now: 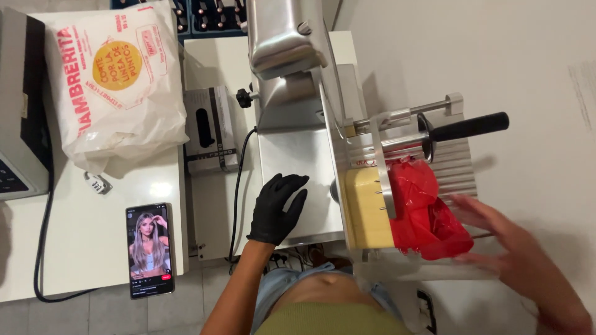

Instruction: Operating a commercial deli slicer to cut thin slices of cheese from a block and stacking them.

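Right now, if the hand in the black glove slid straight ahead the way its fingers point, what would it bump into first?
The gloved left hand lies on the slicer's flat metal tray, fingers pointing up it. Straight ahead looks bare metal, then most likely the slicer's grey motor housing, though depth is hard to judge here.

Pale yellow rectangular cheese block (366,208) in red plastic wrap (428,211), on steel slicer carriage (459,164).

The cheese block lies lengthwise on the ribbed carriage, its bare cut face turned toward the round blade side, surface smooth and even. A grey pronged holder plate (385,180) presses across the top of the cheese block. The red wrap is peeled back and bunched, crumpled and glossy, over the block's outer half. A black-handled pusher rod (465,127) lies above the cheese block.
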